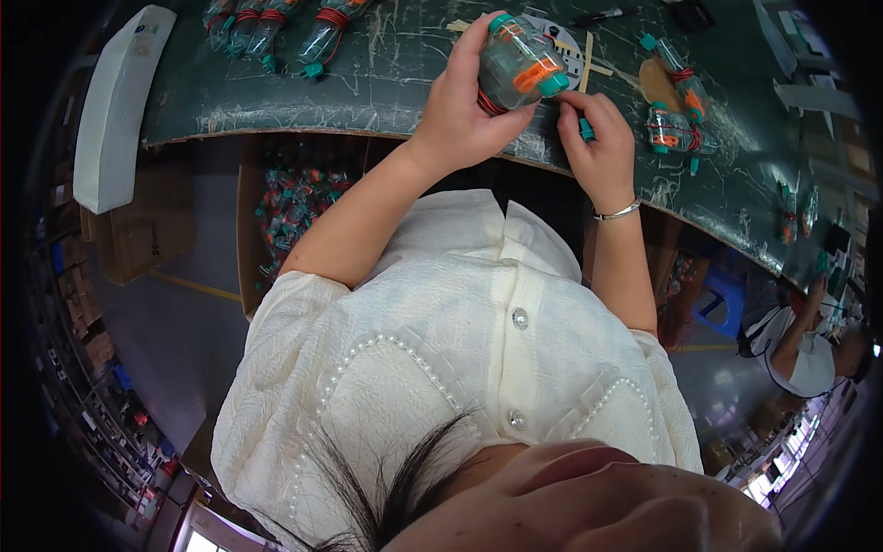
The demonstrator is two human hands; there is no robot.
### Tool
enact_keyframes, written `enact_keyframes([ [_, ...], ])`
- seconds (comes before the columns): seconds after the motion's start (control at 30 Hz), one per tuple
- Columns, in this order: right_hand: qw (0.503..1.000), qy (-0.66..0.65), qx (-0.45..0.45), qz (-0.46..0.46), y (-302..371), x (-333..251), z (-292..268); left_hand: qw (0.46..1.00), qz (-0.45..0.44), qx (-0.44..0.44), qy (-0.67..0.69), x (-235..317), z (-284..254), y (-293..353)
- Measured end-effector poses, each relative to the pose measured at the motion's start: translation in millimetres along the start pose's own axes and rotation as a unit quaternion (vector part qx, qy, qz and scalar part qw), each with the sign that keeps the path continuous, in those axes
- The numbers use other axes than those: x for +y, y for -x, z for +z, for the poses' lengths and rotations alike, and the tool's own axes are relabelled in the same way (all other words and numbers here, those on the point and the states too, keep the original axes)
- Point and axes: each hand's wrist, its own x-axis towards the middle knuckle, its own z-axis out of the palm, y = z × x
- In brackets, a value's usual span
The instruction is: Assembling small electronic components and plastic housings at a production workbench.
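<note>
My left hand is wrapped round a clear rounded plastic housing with teal end caps and an orange part inside. It is raised over the table's near edge and tilted, its lower teal end toward my right hand. Red wire shows at its underside, beside my left thumb. My right hand is close by, fingers curled round a small teal connector. Its fingertips almost meet the housing's lower end; whether they touch is hard to tell. Behind the housing lies a round pale fixture, partly hidden.
Several similar wire-wrapped housings lie at the far left, and more at the right. A black pen lies at the back. Below the table's left part stands a carton of such pieces. Another person sits at far right.
</note>
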Motion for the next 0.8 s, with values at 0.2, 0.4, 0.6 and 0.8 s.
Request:
enact_keyframes([
  [0.2,1.000,0.004,0.003,-0.004,-0.2,-0.3,-0.6,0.999,0.023,0.001,-0.032,0.9,-0.9,-0.9],
  [0.4,1.000,-0.004,0.003,-0.005,1.0,1.5,0.0,0.998,0.040,0.008,-0.053,0.6,0.1,-3.7],
  [0.6,0.999,-0.026,0.025,0.003,2.2,0.3,0.3,0.999,0.032,0.019,-0.036,-1.6,3.8,-3.4],
  [0.8,0.984,-0.136,0.084,0.078,8.4,4.3,-2.5,0.999,0.023,0.030,-0.033,-2.6,4.6,-3.4],
])
